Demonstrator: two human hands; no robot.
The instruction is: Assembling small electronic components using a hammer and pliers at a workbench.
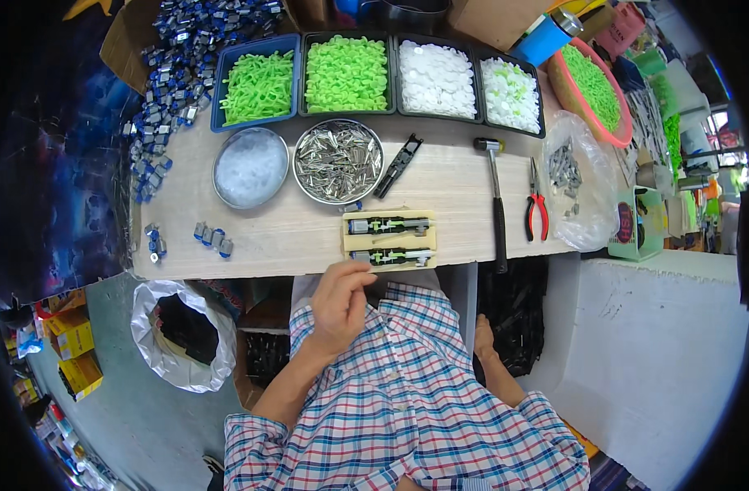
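Two hands are at the near edge of the bench point(309, 237), below a wooden jig.

The left hand point(339, 304) is raised, fingers curled loosely and holding nothing, just under the jig point(389, 240) with two green-and-metal assemblies. The right hand point(482, 335) is low beneath the bench; I cannot tell about its fingers.

Back edge of the bench point(464, 184) has four trays: two of green plastic parts point(260, 86), two of white discs point(437, 78); in front, a bowl of metal pins point(338, 160) beside a bowl of clear bits point(250, 166); hammer point(497, 204) and red pliers point(536, 211) toward the right edge; white sack point(182, 331) on the floor.
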